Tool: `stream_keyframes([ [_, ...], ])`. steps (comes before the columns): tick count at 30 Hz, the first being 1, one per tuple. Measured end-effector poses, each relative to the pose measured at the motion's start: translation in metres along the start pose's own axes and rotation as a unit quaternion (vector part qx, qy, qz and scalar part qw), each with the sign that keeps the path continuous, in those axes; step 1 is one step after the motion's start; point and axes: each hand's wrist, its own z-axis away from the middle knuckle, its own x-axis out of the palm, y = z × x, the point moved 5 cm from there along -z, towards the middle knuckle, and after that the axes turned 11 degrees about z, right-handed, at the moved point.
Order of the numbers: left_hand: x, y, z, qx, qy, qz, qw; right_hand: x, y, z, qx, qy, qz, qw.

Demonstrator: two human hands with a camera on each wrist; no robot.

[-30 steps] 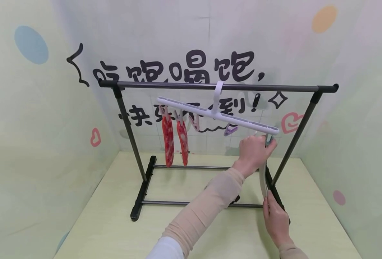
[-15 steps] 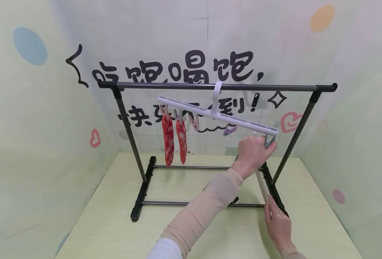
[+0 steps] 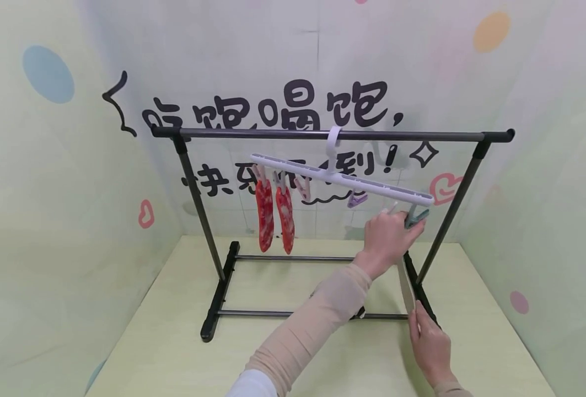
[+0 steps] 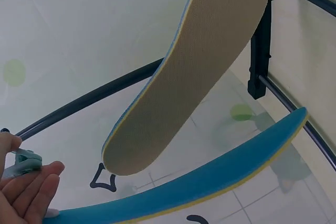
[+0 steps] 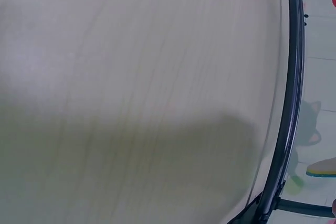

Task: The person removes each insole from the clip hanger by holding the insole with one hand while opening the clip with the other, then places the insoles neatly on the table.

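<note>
A lilac clip hanger (image 3: 342,179) hangs tilted from a dark rack's top bar, right end lower. My left hand (image 3: 386,237) pinches a teal clothespin (image 3: 417,219) under that lower end. Below, my right hand (image 3: 430,344) holds one end of a beige-faced insole (image 3: 407,284); its far end rises toward the left hand. The left wrist view shows this insole (image 4: 184,77) apart from the teal clothespin (image 4: 27,162). A second, blue-faced insole (image 4: 199,182) hangs beside the left hand, its upper end partly hidden by the fingers.
Two red marbled sausages (image 3: 265,215) hang from clothespins at the hanger's left. A pink clothespin (image 3: 302,188) and a purple clothespin (image 3: 357,199) hang between. The black rack (image 3: 215,309) stands on a pale table (image 3: 173,342) before a patterned backdrop.
The hanger has swung slightly right, its left end dropping a little. The teal clothespin shows more beyond my left hand. My right hand has shifted slightly right and down with the insole.
</note>
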Motion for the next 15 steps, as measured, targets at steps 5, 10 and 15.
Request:
stream_keyframes([
  [5,-0.003,0.004,0.001,0.014,-0.002,-0.003,0.9999,-0.002,0.001,-0.002,0.003,0.007,-0.004,1.0000],
  [10,-0.005,0.005,0.007,0.018,-0.004,0.014,0.9997,-0.004,0.002,-0.003,0.003,0.008,-0.001,1.0000],
  [15,-0.012,0.007,0.015,0.016,-0.004,0.051,0.9986,-0.007,0.003,-0.004,-0.004,0.005,0.002,1.0000],
])
